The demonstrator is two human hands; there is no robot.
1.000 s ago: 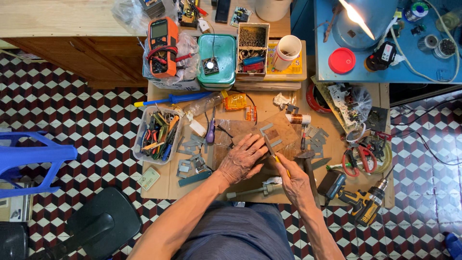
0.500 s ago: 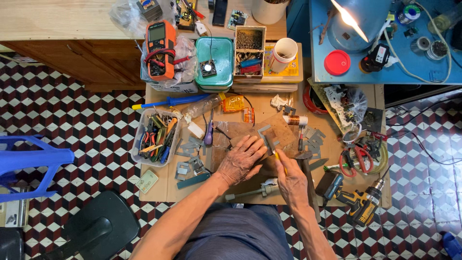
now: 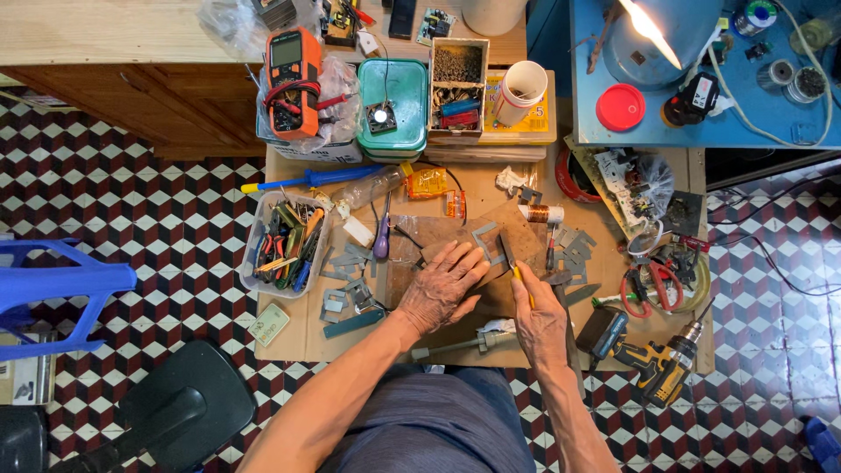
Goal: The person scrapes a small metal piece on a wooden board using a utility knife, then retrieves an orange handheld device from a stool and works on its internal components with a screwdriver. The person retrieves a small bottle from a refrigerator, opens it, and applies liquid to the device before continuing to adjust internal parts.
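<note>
My left hand [image 3: 445, 287] lies flat, fingers spread, pressing a brown sheet of board [image 3: 491, 241] onto the low work table [image 3: 298, 328]. A grey metal U-shaped plate [image 3: 484, 238] rests on that sheet just past my fingertips. My right hand [image 3: 541, 322] grips a yellow-handled knife [image 3: 515, 263], its blade tip touching the sheet beside the metal plate. Several more grey metal plates [image 3: 574, 254] lie scattered to the right of the blade.
A clear tray of hand tools [image 3: 285, 245] sits left. An orange multimeter [image 3: 289, 79], green box with a small fan [image 3: 392, 109], and white cup [image 3: 519, 92] stand at the back. A yellow cordless drill [image 3: 653, 363], red-handled pliers [image 3: 648, 285] lie right. A blue stool [image 3: 53, 293] stands left.
Both hands stay on the sheet; the knife blade has shifted only slightly along the brown board. The view has drifted a little.
</note>
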